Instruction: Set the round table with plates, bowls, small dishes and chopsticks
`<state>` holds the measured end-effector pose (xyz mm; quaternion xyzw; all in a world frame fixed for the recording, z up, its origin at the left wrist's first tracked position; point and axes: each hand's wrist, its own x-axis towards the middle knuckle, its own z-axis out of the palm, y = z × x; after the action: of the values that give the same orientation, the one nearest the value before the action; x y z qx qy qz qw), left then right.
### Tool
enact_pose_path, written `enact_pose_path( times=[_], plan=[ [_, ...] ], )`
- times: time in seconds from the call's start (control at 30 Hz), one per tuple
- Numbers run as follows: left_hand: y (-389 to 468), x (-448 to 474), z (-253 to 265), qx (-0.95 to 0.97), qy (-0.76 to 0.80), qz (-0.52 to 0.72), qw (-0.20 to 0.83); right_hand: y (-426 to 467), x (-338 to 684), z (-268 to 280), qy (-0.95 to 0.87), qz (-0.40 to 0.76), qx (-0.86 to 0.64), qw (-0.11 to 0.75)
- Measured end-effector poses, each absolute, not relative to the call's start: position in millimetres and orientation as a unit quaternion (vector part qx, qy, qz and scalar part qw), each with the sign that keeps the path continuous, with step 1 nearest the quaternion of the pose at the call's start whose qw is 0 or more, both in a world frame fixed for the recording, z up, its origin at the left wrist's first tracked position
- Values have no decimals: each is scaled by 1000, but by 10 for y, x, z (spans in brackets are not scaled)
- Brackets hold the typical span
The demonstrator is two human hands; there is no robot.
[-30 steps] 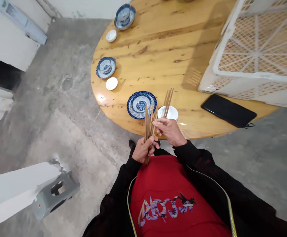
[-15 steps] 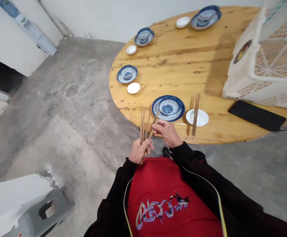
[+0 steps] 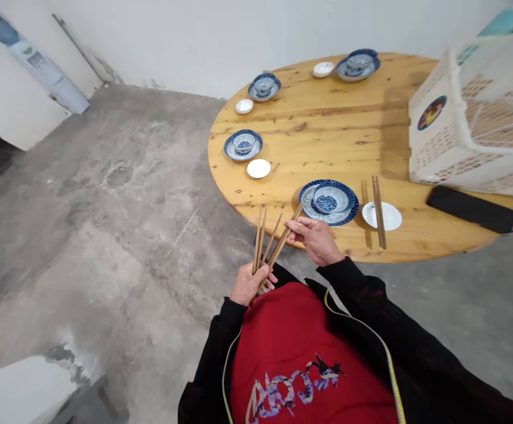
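My left hand [image 3: 251, 281] is closed round a fanned bunch of wooden chopsticks [image 3: 260, 240] in front of my red shirt. Thumb and fingers of my right hand [image 3: 315, 238] pinch chopsticks [image 3: 286, 234] on the right side of that bunch, whose lower ends still sit in the left hand. Just beyond the right hand, a clear bowl [image 3: 330, 197] stands on a blue-and-white plate [image 3: 305, 203]. To its right, a pair of chopsticks [image 3: 379, 206] rests across a small white dish [image 3: 392, 217].
The oval wooden table [image 3: 309, 141] carries more place settings along its left and far edges, including a white dish [image 3: 258, 169] beside a patterned plate [image 3: 229, 154]. At the right stand a white plastic crate [image 3: 433, 141] and a black phone [image 3: 472, 207]. A grey stool [image 3: 90, 406] is at lower left.
The view has shifted, so the table sits farther right and lower. My right hand has drawn slightly away from the left, and the held chopsticks are fanned a little wider.
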<state>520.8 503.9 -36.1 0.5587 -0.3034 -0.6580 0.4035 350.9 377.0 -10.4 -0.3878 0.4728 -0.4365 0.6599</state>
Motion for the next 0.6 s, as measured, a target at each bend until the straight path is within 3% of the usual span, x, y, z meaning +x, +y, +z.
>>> enact_pose_path(
  times=[0.17,0.43,0.6],
  plan=[
    [4773,5464,-406,551,-313,-644,428,3247,3473,-95,499,-503,-369,602],
    [3878,5971,-335,630,-212,-564,490,2319,3987,-478,502,-546,-289,605],
    [3174,6224,-308,671,-194,-547,462,1816,4185,-648,518,-573,-233,591]
  ],
)
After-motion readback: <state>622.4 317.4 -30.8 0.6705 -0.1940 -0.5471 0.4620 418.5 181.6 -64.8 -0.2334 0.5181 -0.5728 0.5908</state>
